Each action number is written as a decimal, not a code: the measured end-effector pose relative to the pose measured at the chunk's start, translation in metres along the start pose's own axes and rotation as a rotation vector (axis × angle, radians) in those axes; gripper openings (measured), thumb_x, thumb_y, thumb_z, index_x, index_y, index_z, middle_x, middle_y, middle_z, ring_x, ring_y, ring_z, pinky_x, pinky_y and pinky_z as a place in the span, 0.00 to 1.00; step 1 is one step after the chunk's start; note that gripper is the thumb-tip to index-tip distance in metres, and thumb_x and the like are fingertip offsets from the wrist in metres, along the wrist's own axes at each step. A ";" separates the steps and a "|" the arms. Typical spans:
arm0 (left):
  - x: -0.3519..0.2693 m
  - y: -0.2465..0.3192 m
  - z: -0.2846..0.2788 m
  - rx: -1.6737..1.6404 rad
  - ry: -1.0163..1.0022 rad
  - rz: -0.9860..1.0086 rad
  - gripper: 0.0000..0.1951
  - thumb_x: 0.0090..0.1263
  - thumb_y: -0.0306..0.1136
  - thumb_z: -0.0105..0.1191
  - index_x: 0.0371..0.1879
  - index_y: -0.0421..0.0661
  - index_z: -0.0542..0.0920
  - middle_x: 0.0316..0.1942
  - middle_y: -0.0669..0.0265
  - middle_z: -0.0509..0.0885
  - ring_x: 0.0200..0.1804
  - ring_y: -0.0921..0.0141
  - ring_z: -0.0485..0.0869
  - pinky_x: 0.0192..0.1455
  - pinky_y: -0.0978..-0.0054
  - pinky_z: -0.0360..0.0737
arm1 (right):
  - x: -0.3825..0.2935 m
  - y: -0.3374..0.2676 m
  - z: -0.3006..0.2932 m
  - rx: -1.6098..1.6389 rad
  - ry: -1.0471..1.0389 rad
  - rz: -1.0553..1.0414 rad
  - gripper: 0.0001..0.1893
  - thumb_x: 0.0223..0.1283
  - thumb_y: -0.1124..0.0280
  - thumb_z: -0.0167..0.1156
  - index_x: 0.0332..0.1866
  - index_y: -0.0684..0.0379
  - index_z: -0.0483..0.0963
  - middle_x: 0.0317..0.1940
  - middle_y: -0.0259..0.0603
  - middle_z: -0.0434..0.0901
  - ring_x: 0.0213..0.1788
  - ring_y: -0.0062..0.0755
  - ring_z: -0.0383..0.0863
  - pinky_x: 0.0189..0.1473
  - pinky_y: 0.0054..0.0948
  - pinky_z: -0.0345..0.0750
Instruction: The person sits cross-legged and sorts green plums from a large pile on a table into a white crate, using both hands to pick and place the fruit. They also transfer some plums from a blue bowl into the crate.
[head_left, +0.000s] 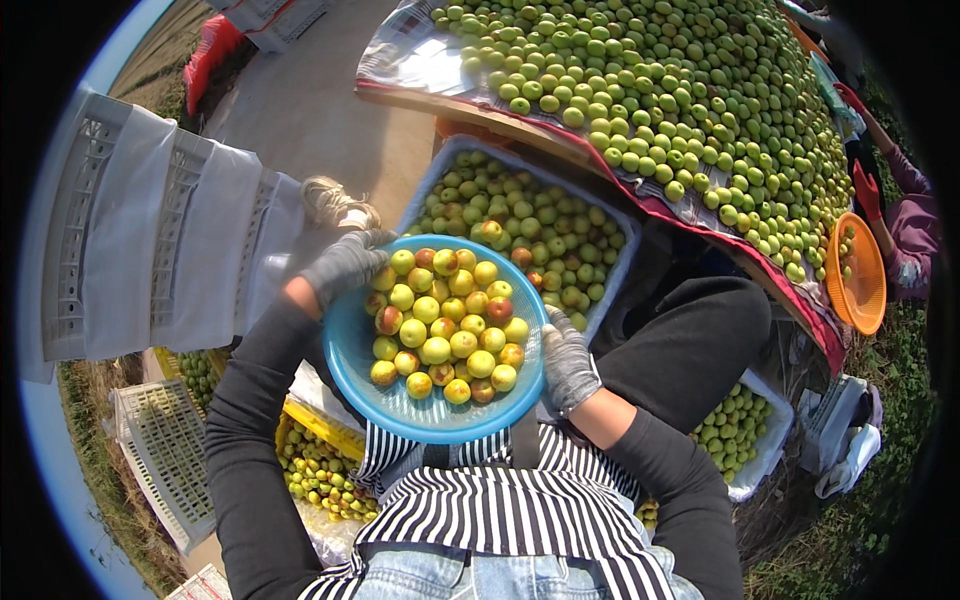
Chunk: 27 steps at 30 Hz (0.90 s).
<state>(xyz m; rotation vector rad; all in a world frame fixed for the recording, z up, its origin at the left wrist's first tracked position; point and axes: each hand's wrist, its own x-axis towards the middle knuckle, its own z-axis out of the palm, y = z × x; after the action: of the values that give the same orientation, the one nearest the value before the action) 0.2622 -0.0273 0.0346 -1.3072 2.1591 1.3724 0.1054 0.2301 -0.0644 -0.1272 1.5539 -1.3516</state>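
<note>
My left hand (347, 267), in a grey glove, grips the upper left rim of a round blue plastic colander (442, 433). At its right side my right hand (568, 366), also gloved in grey, holds the rim. Yellow-green jujubes (436, 349), several with red-brown patches, lie inside the colander above my lap. Just beyond it, a lined crate (628, 247) holds more green jujubes (517, 206); the colander hides the crate's near left part.
A cloth-covered table (397, 52) heaped with green jujubes (675, 97) spans the upper right. A person's red-gloved hand (866, 191) is near an orange basket (862, 300). Stacked white crates (169, 232) stand left. Fruit-filled crates flank my legs, one with a yellow rim (322, 429).
</note>
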 end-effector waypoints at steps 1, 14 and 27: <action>-0.001 0.000 -0.001 0.019 0.018 0.006 0.21 0.62 0.25 0.47 0.57 0.38 0.70 0.49 0.55 0.77 0.49 0.70 0.76 0.52 0.77 0.72 | -0.001 -0.004 0.000 -0.016 0.003 -0.002 0.18 0.64 0.75 0.42 0.58 0.63 0.65 0.40 0.41 0.77 0.36 0.25 0.74 0.41 0.23 0.74; -0.043 -0.004 -0.027 -0.778 -0.315 -0.041 0.17 0.62 0.27 0.47 0.50 0.34 0.71 0.44 0.60 0.77 0.45 0.71 0.78 0.50 0.76 0.78 | 0.039 -0.127 -0.003 -0.301 -0.030 -0.609 0.20 0.51 0.78 0.60 0.53 0.64 0.71 0.42 0.38 0.78 0.41 0.21 0.76 0.47 0.22 0.75; 0.012 0.017 -0.066 -1.186 0.291 0.069 0.12 0.54 0.29 0.55 0.36 0.39 0.73 0.28 0.62 0.79 0.24 0.70 0.80 0.27 0.77 0.82 | 0.109 -0.214 -0.014 -0.181 -0.066 -0.574 0.16 0.61 0.68 0.54 0.52 0.62 0.71 0.37 0.39 0.78 0.31 0.21 0.78 0.32 0.19 0.77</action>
<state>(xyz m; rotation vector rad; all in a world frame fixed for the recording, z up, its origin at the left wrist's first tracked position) 0.2565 -0.0859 0.0708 -1.8373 1.4383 2.8263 -0.0646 0.0917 0.0343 -0.7708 1.6485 -1.6137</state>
